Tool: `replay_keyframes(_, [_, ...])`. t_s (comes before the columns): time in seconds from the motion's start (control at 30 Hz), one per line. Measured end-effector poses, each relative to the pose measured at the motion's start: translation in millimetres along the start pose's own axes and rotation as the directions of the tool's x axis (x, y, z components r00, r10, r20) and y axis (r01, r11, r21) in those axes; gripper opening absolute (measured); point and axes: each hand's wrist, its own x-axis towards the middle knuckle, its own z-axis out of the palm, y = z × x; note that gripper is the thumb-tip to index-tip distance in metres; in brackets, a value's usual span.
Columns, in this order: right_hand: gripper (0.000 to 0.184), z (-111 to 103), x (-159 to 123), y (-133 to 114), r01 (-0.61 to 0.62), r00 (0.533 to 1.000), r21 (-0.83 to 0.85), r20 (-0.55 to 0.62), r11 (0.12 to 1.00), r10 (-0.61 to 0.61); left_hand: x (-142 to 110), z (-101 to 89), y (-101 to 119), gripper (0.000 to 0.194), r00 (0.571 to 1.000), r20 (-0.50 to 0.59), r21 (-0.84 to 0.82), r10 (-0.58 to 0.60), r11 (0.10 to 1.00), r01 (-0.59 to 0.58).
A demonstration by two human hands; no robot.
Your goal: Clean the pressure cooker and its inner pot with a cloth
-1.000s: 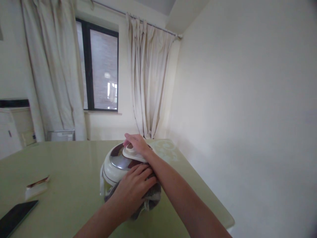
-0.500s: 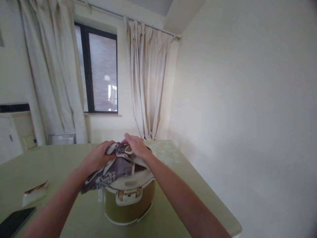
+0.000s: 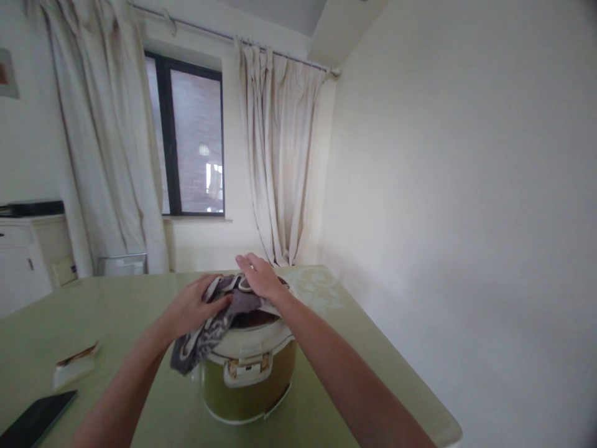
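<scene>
A rice cooker (image 3: pixel 247 401) with a white lid rim and a front latch stands on the table in the head view. Over its top lies a bunched grey-and-white patterned cloth (image 3: pixel 205 339), its end hanging down the left side. My left hand (image 3: pixel 198 308) is closed on the cloth at the upper left of the cooker, thumb across the fabric. On the far right of the top, my right hand (image 3: pixel 261 277) bends over the cloth with its fingers together. Its fingertips are partly hidden. A dark part of the lid top (image 3: pixel 254 318) shows beneath the fabric.
On the green table (image 3: pixel 364 367), a black phone (image 3: pixel 37 417) and a small whitish packet (image 3: pixel 74 367) lie to the left. A wall (image 3: pixel 466 218) runs along the right. Curtains (image 3: pixel 280 155), a window (image 3: pixel 196 137) and a white cabinet (image 3: pixel 28 255) are behind.
The cloth has been drawn in and bunched more, uncovering more of the lid's front. My left hand has shifted slightly right; my right hand stays on top.
</scene>
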Motion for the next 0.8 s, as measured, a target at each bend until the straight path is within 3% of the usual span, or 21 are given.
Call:
replay_keyframes(0.1, [0.056,1,0,-1,-0.026,1.0,0.006,0.015,1.0,0.026,-38,1.6,4,0.057,0.993,-0.115,-0.048,-0.004,0.999,-0.001])
replay_keyframes(0.17, [0.054,1,0,-2,-0.043,0.999,0.012,0.033,0.999,0.043,-45,5.3,-1,0.051,0.984,-0.174,-0.079,-0.028,0.997,0.014])
replay_keyframes(0.27, [0.053,2,0,-2,-0.054,0.998,0.025,0.04,0.998,0.053,-24,8.8,-15,0.053,0.979,-0.177,-0.112,-0.099,0.99,0.08])
replay_keyframes(0.37, [0.051,3,1,-1,-0.047,0.998,0.023,0.033,0.999,0.046,17,11.1,-25,0.054,0.989,-0.083,-0.067,-0.123,0.991,0.118])
replay_keyframes(0.5, [0.052,4,2,1,-0.026,1.0,-0.033,0.004,0.999,0.026,68,18.6,-14,0.047,0.995,-0.034,0.13,-0.09,0.987,0.094])
replay_keyframes(0.57, [0.055,3,2,0,-0.003,1.0,-0.073,-0.022,0.997,0.001,83,21.2,-9,0.038,0.996,0.014,0.097,-0.086,0.992,0.084])
replay_keyframes(0.63, [0.056,2,1,-1,0.011,1.0,-0.117,-0.024,0.993,-0.014,89,20.9,-15,0.038,0.993,0.077,-0.053,-0.088,0.994,0.092])
replay_keyframes(0.7, [0.057,2,0,-2,0.008,1.0,-0.158,-0.013,0.987,-0.01,85,19.1,-32,0.055,0.984,0.113,-0.234,-0.135,0.959,0.158])
replay_keyframes(0.8, [0.056,2,-1,-3,-0.005,1.0,-0.19,-0.006,0.982,0.003,58,21.7,-72,0.076,0.96,0.067,-0.334,-0.272,0.9,0.279])
